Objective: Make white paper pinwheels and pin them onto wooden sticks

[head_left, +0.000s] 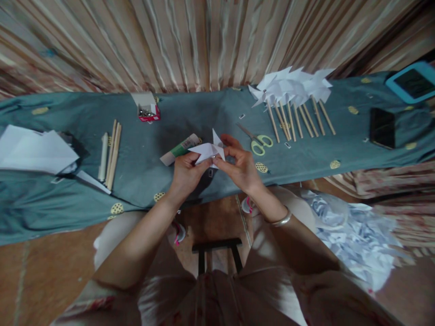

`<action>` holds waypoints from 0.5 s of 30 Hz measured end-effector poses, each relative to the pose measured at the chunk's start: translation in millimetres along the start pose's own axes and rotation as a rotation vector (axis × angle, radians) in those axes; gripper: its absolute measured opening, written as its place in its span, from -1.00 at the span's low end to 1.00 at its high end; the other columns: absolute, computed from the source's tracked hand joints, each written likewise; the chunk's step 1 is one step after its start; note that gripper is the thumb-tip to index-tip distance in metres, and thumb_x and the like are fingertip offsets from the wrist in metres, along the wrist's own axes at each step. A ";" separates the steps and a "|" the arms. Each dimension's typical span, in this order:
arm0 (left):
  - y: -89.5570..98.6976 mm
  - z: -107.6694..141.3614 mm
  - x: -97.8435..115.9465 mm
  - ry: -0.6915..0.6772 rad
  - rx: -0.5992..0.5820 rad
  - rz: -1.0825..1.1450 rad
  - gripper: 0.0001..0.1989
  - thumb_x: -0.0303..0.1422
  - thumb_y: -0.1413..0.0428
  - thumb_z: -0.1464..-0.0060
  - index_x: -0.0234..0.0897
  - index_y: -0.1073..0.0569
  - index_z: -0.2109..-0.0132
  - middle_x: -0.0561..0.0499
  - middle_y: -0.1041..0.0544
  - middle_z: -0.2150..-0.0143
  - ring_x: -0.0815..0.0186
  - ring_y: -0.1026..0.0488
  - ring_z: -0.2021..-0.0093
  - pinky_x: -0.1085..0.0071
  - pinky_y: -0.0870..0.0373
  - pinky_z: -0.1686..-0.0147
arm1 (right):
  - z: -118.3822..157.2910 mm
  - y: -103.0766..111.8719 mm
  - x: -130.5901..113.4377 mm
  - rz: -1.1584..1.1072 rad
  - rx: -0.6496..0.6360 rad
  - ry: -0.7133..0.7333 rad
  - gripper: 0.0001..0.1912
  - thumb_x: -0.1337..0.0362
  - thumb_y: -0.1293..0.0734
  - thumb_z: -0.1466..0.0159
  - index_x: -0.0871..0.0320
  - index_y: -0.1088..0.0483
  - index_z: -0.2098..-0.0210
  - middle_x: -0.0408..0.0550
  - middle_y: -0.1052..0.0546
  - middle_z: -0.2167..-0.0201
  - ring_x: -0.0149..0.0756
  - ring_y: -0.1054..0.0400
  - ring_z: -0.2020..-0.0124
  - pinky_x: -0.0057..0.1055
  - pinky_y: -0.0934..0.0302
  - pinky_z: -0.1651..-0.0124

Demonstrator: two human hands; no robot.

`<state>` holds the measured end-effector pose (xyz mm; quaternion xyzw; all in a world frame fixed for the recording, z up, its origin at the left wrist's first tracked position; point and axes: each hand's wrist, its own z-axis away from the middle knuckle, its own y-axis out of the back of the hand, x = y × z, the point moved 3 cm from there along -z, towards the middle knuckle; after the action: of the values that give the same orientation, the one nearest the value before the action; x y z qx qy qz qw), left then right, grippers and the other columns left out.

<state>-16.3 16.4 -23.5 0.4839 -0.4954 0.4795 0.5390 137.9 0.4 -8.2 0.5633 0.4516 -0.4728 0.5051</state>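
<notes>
A white folded paper pinwheel point(205, 150) is held up between my two hands above the cloth-covered table. My left hand point(186, 173) pinches its left and lower side. On the right, my right hand point(240, 164) grips the other side, with its thumb close to a small shiny pin at the paper's middle. Just behind my left hand lies a green and white tube point(179, 150), partly covered by the paper. Green-handled scissors point(258, 142) rest to the right of my right hand.
Finished paper pinwheels on sticks point(288, 88) lie at back right. A red box of pins point(148, 111), wooden sticks point(114, 154) and white paper sheets point(36, 149) are leftward. A phone point(382, 127) and blue-framed tablet point(413, 82) lie far right. Paper scraps point(356, 240) fill a bag below.
</notes>
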 end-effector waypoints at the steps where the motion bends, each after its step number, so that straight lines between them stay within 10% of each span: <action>1: -0.4 0.1 1.1 0.002 -0.007 0.009 -0.75 -0.30 -0.29 0.18 -0.29 -0.39 0.60 0.16 -0.29 0.63 0.44 -0.17 0.54 0.48 -0.13 0.51 | 0.1 -0.9 0.9 -0.024 0.002 -0.014 -0.80 0.21 -0.46 -0.04 0.13 -0.39 0.59 -0.03 -0.39 -0.22 -0.10 -0.24 -0.28 -0.22 -0.17 -0.27; 15: 2.4 -4.2 2.4 0.099 0.064 0.329 -0.86 -0.35 -0.32 0.22 -0.25 -0.59 0.40 0.05 -0.61 0.39 0.30 -0.48 0.35 0.32 -0.41 0.17 | -7.4 33.9 5.9 0.197 0.125 0.128 -0.95 0.34 -0.44 -0.05 0.10 -0.48 0.51 -0.02 -0.45 -0.19 -0.03 -0.27 -0.28 0.03 0.02 -0.38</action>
<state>-18.3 20.9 -21.2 0.3889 -0.5253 0.5999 0.4615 172.8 5.1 -9.0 0.6644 0.3950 -0.4112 0.4832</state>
